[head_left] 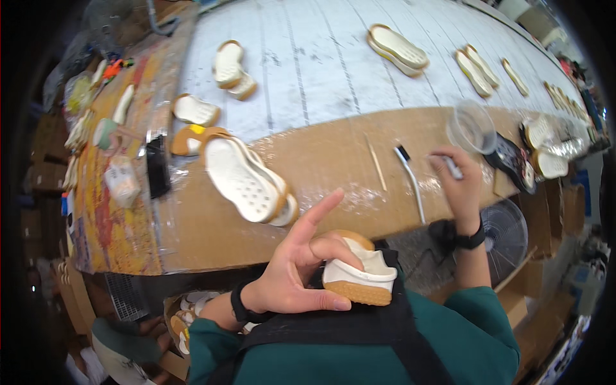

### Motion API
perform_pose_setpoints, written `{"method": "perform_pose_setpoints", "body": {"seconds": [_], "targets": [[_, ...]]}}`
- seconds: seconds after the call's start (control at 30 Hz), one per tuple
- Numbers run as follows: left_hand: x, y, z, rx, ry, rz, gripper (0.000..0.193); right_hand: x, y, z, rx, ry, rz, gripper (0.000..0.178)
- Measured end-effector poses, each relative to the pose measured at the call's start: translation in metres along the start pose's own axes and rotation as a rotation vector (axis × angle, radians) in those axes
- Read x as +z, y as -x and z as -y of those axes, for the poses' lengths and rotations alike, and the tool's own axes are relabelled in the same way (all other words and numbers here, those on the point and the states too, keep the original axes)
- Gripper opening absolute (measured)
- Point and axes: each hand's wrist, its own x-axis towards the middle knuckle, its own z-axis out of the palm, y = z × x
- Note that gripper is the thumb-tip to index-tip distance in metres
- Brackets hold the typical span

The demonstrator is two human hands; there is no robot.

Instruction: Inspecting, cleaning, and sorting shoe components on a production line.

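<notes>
Close to my body, my left hand (290,273) grips a shoe sole (360,282), white inside with a tan bottom. Its thumb presses the sole's outer edge, some fingers reach inside, and the index finger sticks out. My right hand (463,186) is raised over the table's near right edge, fingers closed round a small pale grey object (454,168) whose kind I cannot make out. Left of that hand lie a toothbrush (410,179) with dark bristles and a thin wooden stick (376,162). Stacked white-and-tan soles (244,179) rest on the cardboard beyond my left hand.
Brown cardboard (321,154) under clear film covers the table's near part. A clear plastic tub (471,127) stands beyond my right hand. More soles (398,48) lie on the white lined surface. A black box-like item (156,167) sits at left; a fan (504,234) stands below at right.
</notes>
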Motion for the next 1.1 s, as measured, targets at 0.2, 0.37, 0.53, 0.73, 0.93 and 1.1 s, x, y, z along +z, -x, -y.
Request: {"method": "perform_pose_setpoints", "body": {"seconds": [0.2,0.37,0.53,0.73,0.93,1.1], "targets": [[-0.013,0.025,-0.023,0.797,-0.138,-0.366,0.116,0.010,-0.009,-0.054,-0.244,0.563,-0.024,0.028],[-0.074,0.041,-0.001,0.746,-1.168,-0.615,0.093,0.055,-0.008,-0.006,-0.094,0.013,0.097,0.027],[-0.093,0.053,0.043,0.318,-0.771,-0.613,0.072,0.154,-0.004,0.037,0.191,-0.548,0.615,0.033],[-0.139,0.055,0.048,0.344,0.131,-1.213,0.068,0.247,-0.008,0.062,0.269,-0.807,0.890,0.043],[-0.169,0.062,0.066,0.333,0.528,-0.766,0.049,0.253,0.010,0.096,0.274,-1.147,0.750,0.046],[-0.165,0.083,0.088,0.474,0.661,-0.534,0.044,0.227,0.018,0.083,0.502,-1.280,0.892,0.047]]}}
